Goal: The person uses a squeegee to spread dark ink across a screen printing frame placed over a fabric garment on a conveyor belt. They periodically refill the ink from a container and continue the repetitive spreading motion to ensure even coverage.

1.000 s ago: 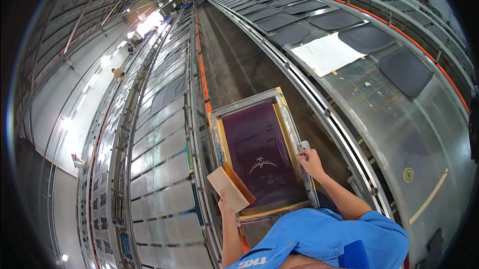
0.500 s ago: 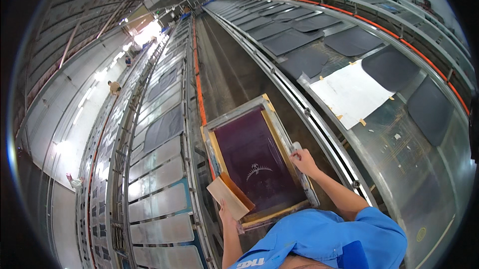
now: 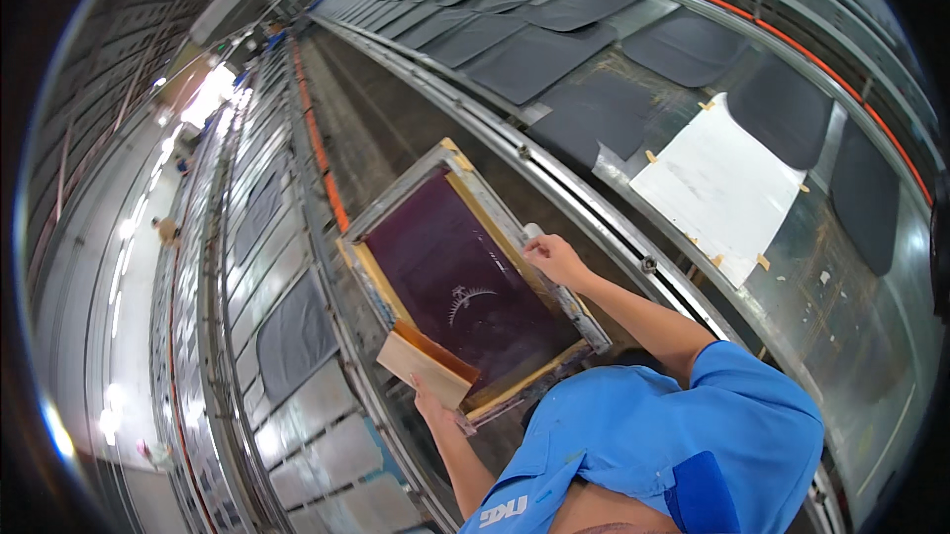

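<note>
A screen-printing frame (image 3: 358,282) with dark purple mesh (image 3: 435,237) is in front of me, over the gap between two long tables. A pale curved design with a small figure shows in the mesh. My left hand (image 3: 435,401) is closed on a squeegee (image 3: 421,364), which has a light wooden body and an orange-brown blade, at the frame's near left corner. My right hand (image 3: 554,260) is closed at the frame's right side, against a small whitish piece (image 3: 533,230). The fingers largely hide that piece, which looks like a grip on the frame.
On the right table (image 3: 772,311) lie dark grey rounded panels (image 3: 683,47) and a white sheet (image 3: 712,183) taped at its edges. A metal rail (image 3: 584,199) edges that table. The left table (image 3: 332,460) carries pale plates and a dark panel (image 3: 297,336). Another person (image 3: 166,229) stands far left.
My view has turned, so the frame and tables appear tilted and the frame sits further left in the picture. Both hands keep their places on the squeegee and the frame's side.
</note>
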`<control>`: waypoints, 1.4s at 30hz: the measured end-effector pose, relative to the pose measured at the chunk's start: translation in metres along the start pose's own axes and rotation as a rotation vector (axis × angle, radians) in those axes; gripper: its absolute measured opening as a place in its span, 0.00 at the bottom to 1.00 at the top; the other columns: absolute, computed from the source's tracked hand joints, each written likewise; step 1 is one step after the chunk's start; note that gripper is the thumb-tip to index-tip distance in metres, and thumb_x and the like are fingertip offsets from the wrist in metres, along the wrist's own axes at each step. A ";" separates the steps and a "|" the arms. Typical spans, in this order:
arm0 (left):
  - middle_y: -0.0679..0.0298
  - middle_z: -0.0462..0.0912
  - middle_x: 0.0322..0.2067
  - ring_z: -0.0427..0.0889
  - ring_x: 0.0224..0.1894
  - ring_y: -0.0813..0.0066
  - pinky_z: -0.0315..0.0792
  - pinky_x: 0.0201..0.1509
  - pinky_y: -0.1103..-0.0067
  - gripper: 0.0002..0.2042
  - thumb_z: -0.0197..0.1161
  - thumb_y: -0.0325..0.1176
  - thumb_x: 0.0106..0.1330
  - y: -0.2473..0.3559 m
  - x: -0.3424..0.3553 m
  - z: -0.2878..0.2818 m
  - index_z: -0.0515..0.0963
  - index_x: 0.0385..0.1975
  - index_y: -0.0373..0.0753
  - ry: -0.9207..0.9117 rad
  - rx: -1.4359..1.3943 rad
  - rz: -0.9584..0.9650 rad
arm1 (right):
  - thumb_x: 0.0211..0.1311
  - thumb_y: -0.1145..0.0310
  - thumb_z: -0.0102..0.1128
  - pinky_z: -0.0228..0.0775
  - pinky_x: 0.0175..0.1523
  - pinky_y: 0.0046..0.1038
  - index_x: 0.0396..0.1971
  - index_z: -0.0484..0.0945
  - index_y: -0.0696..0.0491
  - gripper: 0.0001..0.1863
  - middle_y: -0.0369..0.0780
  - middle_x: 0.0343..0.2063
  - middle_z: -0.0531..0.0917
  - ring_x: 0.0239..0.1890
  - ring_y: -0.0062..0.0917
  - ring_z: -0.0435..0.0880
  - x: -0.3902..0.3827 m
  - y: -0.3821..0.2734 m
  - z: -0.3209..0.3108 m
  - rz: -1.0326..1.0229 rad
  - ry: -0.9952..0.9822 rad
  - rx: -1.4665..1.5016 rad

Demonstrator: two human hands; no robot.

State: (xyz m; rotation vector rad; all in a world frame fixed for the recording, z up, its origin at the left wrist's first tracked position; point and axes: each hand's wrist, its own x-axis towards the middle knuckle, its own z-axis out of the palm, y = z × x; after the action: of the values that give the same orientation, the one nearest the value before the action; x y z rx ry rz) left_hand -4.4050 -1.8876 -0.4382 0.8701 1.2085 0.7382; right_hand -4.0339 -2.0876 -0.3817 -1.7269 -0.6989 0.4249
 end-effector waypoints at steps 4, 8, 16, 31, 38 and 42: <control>0.48 0.72 0.64 0.76 0.62 0.51 0.73 0.64 0.60 0.39 0.56 0.60 0.72 0.018 0.087 0.052 0.64 0.67 0.27 -0.195 -0.050 -0.052 | 0.63 0.63 0.65 0.72 0.44 0.33 0.51 0.77 0.54 0.19 0.44 0.35 0.82 0.34 0.27 0.80 0.051 0.000 -0.008 0.123 0.129 0.214; 0.48 0.70 0.65 0.74 0.63 0.51 0.71 0.66 0.58 0.39 0.55 0.60 0.73 0.048 0.159 0.139 0.62 0.68 0.29 -0.331 0.037 -0.047 | 0.64 0.64 0.64 0.71 0.44 0.30 0.66 0.62 0.46 0.32 0.39 0.33 0.76 0.33 0.26 0.77 0.099 0.014 -0.024 0.229 0.305 0.272; 0.49 0.70 0.65 0.75 0.63 0.53 0.72 0.66 0.61 0.36 0.52 0.56 0.76 0.106 0.251 0.414 0.62 0.68 0.29 -0.577 0.113 0.002 | 0.65 0.66 0.64 0.67 0.36 0.24 0.68 0.63 0.46 0.32 0.36 0.32 0.76 0.30 0.18 0.72 0.208 0.042 -0.149 0.191 0.604 0.410; 0.50 0.75 0.62 0.78 0.61 0.57 0.73 0.65 0.64 0.33 0.52 0.54 0.77 0.055 0.282 0.791 0.64 0.66 0.28 -1.153 0.419 -0.370 | 0.64 0.61 0.60 0.72 0.39 0.35 0.47 0.83 0.50 0.15 0.44 0.28 0.85 0.30 0.30 0.83 0.250 0.145 -0.276 0.525 1.575 -0.263; 0.49 0.77 0.59 0.80 0.58 0.58 0.75 0.62 0.66 0.37 0.56 0.57 0.73 0.013 0.306 0.811 0.66 0.63 0.25 -1.280 0.667 -0.488 | 0.67 0.62 0.59 0.70 0.38 0.33 0.47 0.84 0.49 0.13 0.41 0.24 0.83 0.26 0.28 0.80 0.231 0.175 -0.253 0.669 1.687 -0.336; 0.49 0.78 0.58 0.81 0.57 0.58 0.76 0.61 0.66 0.37 0.57 0.58 0.73 0.014 0.324 0.809 0.66 0.63 0.24 -1.285 0.699 -0.500 | 0.68 0.62 0.58 0.70 0.37 0.33 0.47 0.83 0.48 0.13 0.41 0.22 0.82 0.25 0.27 0.78 0.233 0.185 -0.234 0.698 1.686 -0.325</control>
State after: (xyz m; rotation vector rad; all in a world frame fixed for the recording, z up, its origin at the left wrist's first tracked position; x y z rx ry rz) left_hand -3.5467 -1.7394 -0.4780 1.2228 0.4025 -0.6809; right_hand -3.6715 -2.1390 -0.4792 -1.8822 1.1041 -0.7465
